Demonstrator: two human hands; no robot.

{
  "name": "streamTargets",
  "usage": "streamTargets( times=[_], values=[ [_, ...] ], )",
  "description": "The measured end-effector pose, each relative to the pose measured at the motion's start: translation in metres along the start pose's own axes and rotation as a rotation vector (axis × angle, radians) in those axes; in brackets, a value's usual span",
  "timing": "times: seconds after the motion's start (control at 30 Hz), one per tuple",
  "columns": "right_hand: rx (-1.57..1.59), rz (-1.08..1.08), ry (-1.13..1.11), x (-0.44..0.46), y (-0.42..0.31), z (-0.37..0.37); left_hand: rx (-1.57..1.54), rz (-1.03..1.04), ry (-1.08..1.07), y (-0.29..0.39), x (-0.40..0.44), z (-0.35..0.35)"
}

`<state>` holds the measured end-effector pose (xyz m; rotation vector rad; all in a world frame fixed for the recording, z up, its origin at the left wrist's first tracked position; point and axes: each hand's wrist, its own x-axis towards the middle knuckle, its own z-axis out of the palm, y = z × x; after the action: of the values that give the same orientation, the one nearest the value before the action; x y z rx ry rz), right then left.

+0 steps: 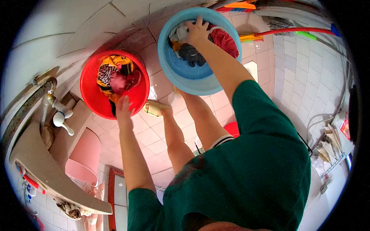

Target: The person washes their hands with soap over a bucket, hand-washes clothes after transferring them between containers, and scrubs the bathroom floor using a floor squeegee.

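Dark green, the person's shirt [239, 177] lies nearest, above the pink tiled floor [151, 140], where a red basin [89, 86] and a blue basin [189, 87] stand near the wall edge. The right hand [197, 34] is over the blue basin's far half, fingers spread wide above grey, black and dark red clothes [224, 43]; I see nothing gripped. The left hand [124, 110] is at the red basin's near rim, its fingers blurred, grip impossible to tell; yellow, striped and pink clothes [108, 75] lie toward the far wall inside.
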<state>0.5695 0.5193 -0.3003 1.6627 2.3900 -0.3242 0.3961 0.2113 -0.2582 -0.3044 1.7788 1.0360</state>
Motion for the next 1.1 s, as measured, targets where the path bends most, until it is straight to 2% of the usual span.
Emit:
streamTargets(
  times=[0.03,0.1,0.13,0.2,0.3,0.37,0.4,0.47,0.53,0.63,0.67,0.73,0.77,0.8,0.83,0.9,0.93,0.97,1.0,1.03,1.1],
  values=[
    [-0.101,0.05,-0.064,0.008,-0.001,0.007,-0.003,-0.003,0.008,-0.006,0.002,0.009],
    [-0.236,-0.012,-0.089,0.017,0.003,0.031,-0.23,-0.071,-0.183,-0.017,-0.005,0.039],
    [-0.235,-0.007,-0.096,0.011,0.01,0.038,-0.226,-0.057,-0.204,-0.017,-0.011,0.054],
    [-0.117,-0.251,-0.035,0.002,0.027,0.034,-0.261,-0.048,-0.26,-0.01,-0.024,0.081],
    [0.113,-0.284,0.067,-0.049,0.041,-0.012,-0.319,-0.072,-0.302,0.006,-0.044,0.11],
    [0.249,-0.329,0.072,-0.091,0.045,-0.051,-0.433,-0.268,-0.382,0.009,-0.053,0.117],
    [0.284,-0.363,0.077,-0.111,0.041,-0.07,-0.432,-0.266,-0.385,0.013,-0.058,0.116],
    [0.406,-0.457,0.162,-0.15,0.016,-0.117,-0.472,-0.52,-0.567,0.02,-0.068,0.113],
    [0.612,-0.481,0.156,-0.186,-0.013,-0.146,-0.572,-0.543,-0.715,0.025,-0.076,0.103],
    [0.739,-0.711,-0.042,-0.218,-0.06,-0.179,-0.722,-0.334,-0.66,0.027,-0.092,0.067],
    [0.821,-0.708,0.071,-0.224,-0.082,-0.181,-0.744,-0.275,-0.606,0.028,-0.095,0.049],
    [0.926,-0.754,-0.03,-0.229,-0.113,-0.166,-0.769,-0.189,-0.496,0.027,-0.096,0.01],
    [0.931,-0.834,0.044,-0.222,-0.125,-0.16,-0.74,-0.173,-0.403,0.026,-0.086,-0.007],
    [0.983,-0.841,-0.008,-0.219,-0.136,-0.143,-0.702,-0.168,-0.305,0.022,-0.073,-0.023],
    [0.983,-0.835,-0.005,-0.211,-0.136,-0.129,-0.641,-0.19,-0.2,0.018,-0.055,-0.037],
    [1.115,-0.757,-0.283,-0.182,-0.127,-0.095,-0.49,-0.311,0.029,0.006,-0.022,-0.057],
    [1.152,-0.547,-0.18,-0.165,-0.109,-0.076,-0.424,-0.378,0.13,-0.001,-0.008,-0.06],
    [0.995,-0.413,-0.074,-0.145,-0.086,-0.066,-0.431,-0.376,0.182,-0.007,-0.002,-0.059],
    [0.713,-0.274,0.068,-0.121,-0.057,-0.059,-0.51,-0.321,0.183,-0.005,-0.004,-0.049],
    [0.421,-0.117,0.111,-0.101,-0.03,-0.049,-0.483,-0.267,0.255,-0.009,-0.001,-0.04],
    [0.015,0.172,-0.026,-0.067,0.01,-0.037,-0.569,-0.2,0.101,-0.035,0.007,-0.028]
  ],
)
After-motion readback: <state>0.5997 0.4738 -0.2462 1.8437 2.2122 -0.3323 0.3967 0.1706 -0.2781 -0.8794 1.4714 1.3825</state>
